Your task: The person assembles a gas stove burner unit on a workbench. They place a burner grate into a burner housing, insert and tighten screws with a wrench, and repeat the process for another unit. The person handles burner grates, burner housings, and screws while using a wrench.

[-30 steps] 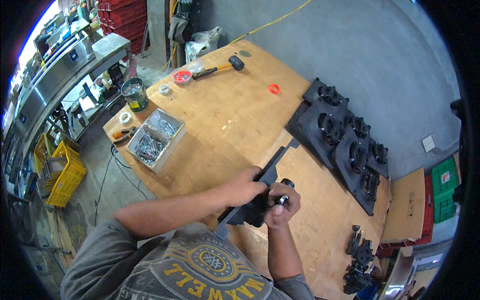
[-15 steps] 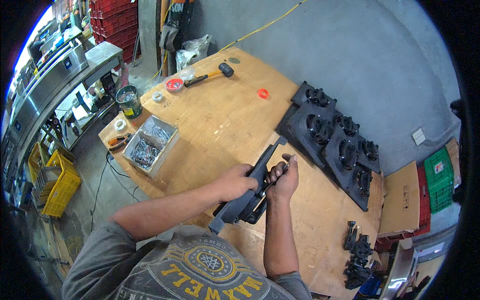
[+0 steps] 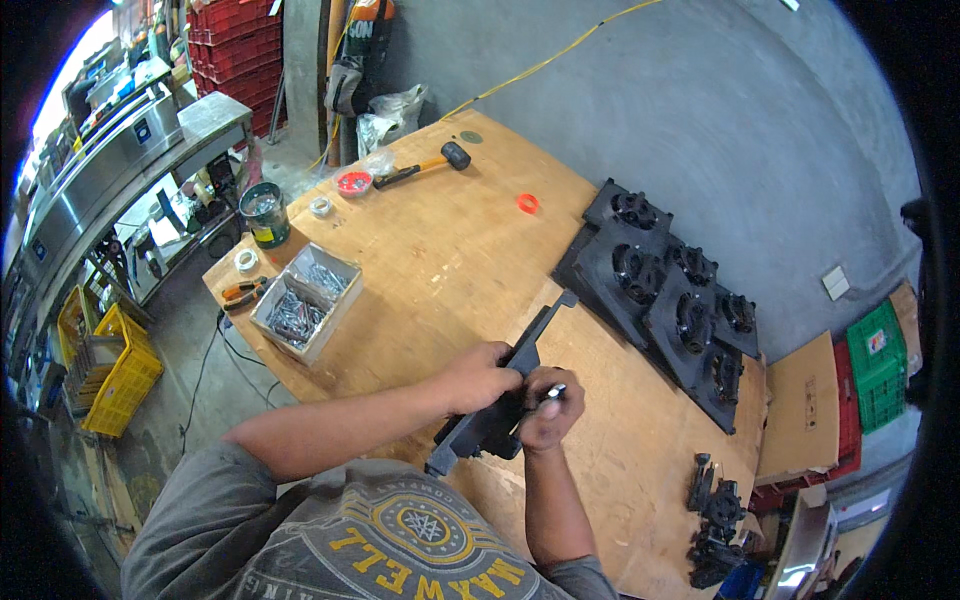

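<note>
My left hand (image 3: 478, 380) grips the upper side of a black plate (image 3: 540, 330), which stands tilted on edge over the table near my body. Dark fittings (image 3: 500, 432) project from the plate's right face, partly hidden by my hands. On that same side, my right hand (image 3: 553, 408) is closed around a slim metal tool, whose silver end (image 3: 558, 392) shows by the thumb. The rest of the tool is hidden, so I cannot tell its exact kind.
On the wooden table (image 3: 430, 250) stand a divided box of screws (image 3: 345, 300), orange-handled pliers (image 3: 245, 292), a green tin (image 3: 268, 225), a mallet (image 3: 455, 156) and an orange ring (image 3: 528, 204). Black plates with round fittings (image 3: 690, 320) lie right; black metal parts (image 3: 718, 510) sit nearer.
My right hand has turned and dropped slightly toward me, bringing the tool's silver end into sight. My left hand still holds the plate, which has shifted a little; the whole view has moved slightly.
</note>
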